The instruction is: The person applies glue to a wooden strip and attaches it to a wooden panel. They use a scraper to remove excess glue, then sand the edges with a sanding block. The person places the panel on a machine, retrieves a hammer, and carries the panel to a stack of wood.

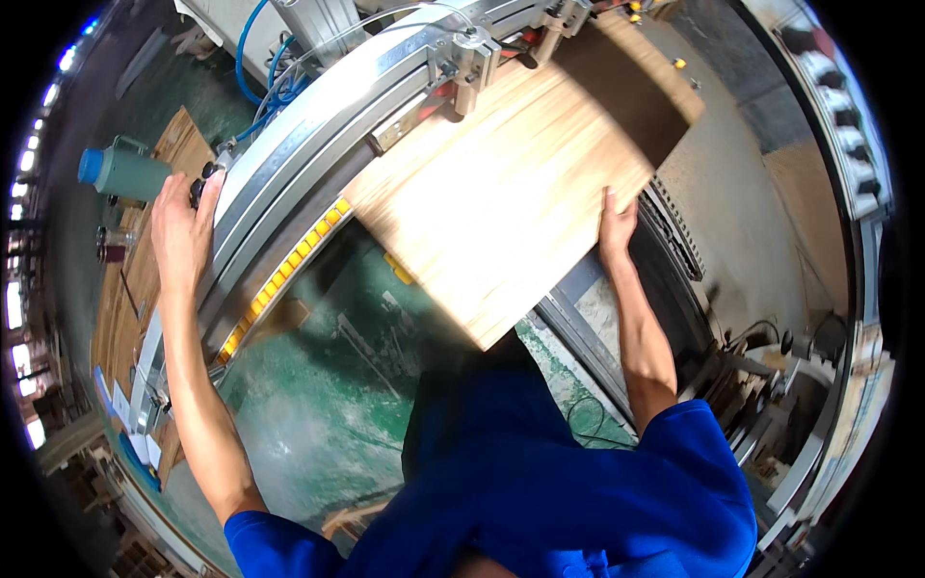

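A pale wooden panel (501, 193) lies slanted under the metal clamps of a machine, its near corner jutting toward my body. On the panel's right edge is my right hand (617, 229), closed on it with the thumb on top and the other fingers mostly hidden beneath. My left hand (183, 226) is at the left end of the machine's long metal beam (289, 144). Its thumb and fingers are apart, either side of small black knobs (202, 183); whether they press one I cannot make out.
Yellow rollers (284, 279) line the machine's near side. Two metal clamp cylinders (472, 72) stand over the panel's far edge. Blue air hoses (275, 82) hang behind the beam. At left, a green jug with a blue lid (125, 171) stands by a wooden board (130, 318). Below is green floor (318, 405).
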A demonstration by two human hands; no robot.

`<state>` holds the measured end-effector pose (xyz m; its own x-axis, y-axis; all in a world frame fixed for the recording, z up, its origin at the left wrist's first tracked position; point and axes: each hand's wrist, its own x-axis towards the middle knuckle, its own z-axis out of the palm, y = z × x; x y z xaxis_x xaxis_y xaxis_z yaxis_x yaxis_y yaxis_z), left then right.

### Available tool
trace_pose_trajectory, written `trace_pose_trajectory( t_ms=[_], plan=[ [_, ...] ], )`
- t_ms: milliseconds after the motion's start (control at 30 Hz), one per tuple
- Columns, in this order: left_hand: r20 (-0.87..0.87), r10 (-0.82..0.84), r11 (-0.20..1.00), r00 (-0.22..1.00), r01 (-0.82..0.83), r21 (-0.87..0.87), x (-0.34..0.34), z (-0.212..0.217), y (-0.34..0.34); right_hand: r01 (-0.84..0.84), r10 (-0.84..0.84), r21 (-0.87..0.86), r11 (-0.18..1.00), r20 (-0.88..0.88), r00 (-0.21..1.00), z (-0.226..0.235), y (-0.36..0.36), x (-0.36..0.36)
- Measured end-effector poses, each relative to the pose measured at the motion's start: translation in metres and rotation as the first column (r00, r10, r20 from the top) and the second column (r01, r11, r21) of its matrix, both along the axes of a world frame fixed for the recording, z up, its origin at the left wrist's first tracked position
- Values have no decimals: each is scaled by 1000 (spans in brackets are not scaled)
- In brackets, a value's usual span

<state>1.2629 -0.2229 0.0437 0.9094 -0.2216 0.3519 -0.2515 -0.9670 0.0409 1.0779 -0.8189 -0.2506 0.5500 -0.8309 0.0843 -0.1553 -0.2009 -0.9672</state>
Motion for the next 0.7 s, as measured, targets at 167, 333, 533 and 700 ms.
trace_pose_trajectory(
  t_ms=[167,333,533,700],
  plan=[
    [14,-115,981,993,116,-153,-5,3,4,-63,64,37,997,-37,997,10,171,-79],
    [-5,-144,982,990,142,-122,5,-5,17,-137,134,203,970,28,991,0,325,-166],
    [102,-162,942,981,185,-279,9,-25,38,-116,167,298,948,-151,974,2,290,-155],
    [-114,-239,872,964,161,-463,6,-8,23,-71,188,379,923,-281,941,13,232,-119]
  ],
)
